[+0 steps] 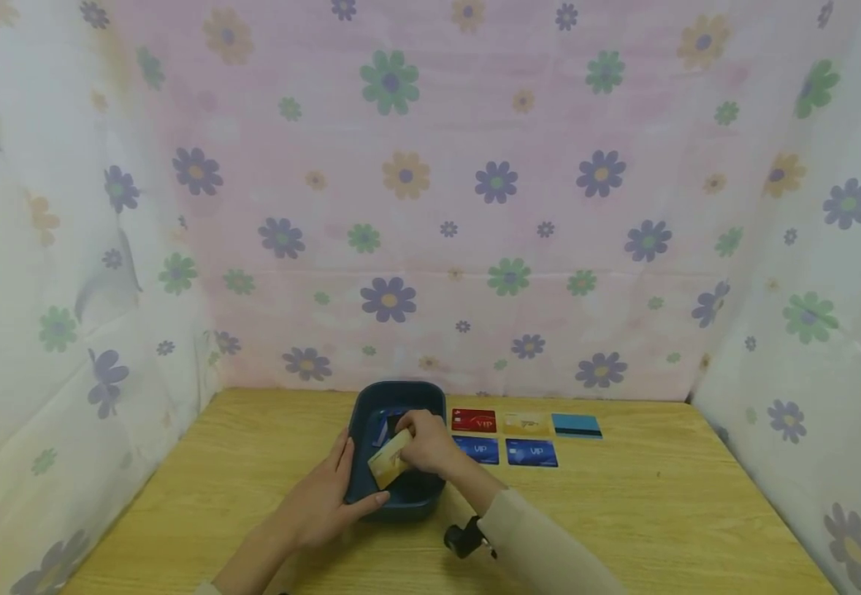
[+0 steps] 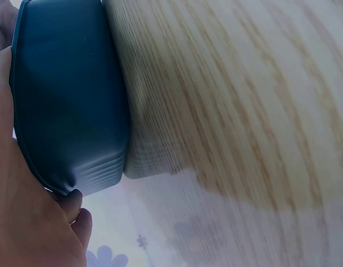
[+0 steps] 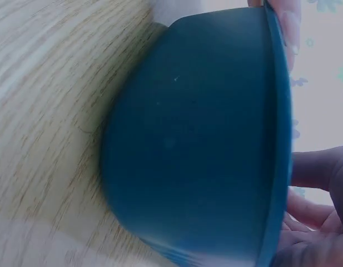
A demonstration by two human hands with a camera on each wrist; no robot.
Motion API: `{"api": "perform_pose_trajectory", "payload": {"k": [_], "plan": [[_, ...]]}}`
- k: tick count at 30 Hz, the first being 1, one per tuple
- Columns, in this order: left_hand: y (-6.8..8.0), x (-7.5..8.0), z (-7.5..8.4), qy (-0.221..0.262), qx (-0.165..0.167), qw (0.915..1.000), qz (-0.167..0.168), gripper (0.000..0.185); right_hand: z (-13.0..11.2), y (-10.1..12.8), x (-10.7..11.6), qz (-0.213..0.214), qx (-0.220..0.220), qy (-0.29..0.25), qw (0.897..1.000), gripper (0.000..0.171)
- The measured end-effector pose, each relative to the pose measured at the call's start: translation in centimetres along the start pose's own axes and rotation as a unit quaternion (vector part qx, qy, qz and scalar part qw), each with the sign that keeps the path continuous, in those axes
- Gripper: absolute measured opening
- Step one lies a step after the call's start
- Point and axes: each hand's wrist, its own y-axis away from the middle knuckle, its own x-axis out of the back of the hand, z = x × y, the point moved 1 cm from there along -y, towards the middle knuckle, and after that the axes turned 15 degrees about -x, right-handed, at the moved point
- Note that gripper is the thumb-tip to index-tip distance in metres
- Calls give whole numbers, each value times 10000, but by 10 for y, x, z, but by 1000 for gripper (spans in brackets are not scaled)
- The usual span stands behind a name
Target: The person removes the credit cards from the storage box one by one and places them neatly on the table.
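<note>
A dark blue plastic basin (image 1: 401,506) stands on the wooden table. My left hand (image 1: 319,500) grips its left side, fingers along the rim and thumb over the near edge. Inside the basin, my right hand (image 1: 428,444) pinches a gold card (image 1: 389,461), which is tilted. More cards, dark and blue (image 1: 382,433), lie in the basin behind it, partly hidden by the right hand. Both wrist views show the basin's outer wall (image 2: 71,94) close up; the right one also has my right hand (image 3: 318,222) above the rim, with the held card out of sight.
Right of the basin lie two rows of cards: red (image 1: 473,421), gold (image 1: 528,424) and light blue with a black stripe (image 1: 577,426) behind, two blue VIP cards (image 1: 532,453) in front. A flowered curtain (image 1: 445,248) encloses the table's back and sides.
</note>
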Motion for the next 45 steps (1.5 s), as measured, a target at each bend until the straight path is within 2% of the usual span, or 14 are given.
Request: {"api": "perform_pose_trajectory", "payload": {"k": [7,11,21,32,45], "plan": [[0,0,0,-9,40,10000,25,114,5,5,9,-105,227,-25,9997,33],[0,0,1,-20,54,10000,12,116,8,8,14,45,250,32,9997,29],[0,1,1,-8,60,10000,39,115,18,20,31,195,202,-483,9984,29],[-1,-3,-3,-99,71,9999,85,116,37,21,51,419,300,-617,9968,30],[-1,-3,-4,-107,143,9998,7,116,51,27,68,341,44,-1076,9936,29]]}}
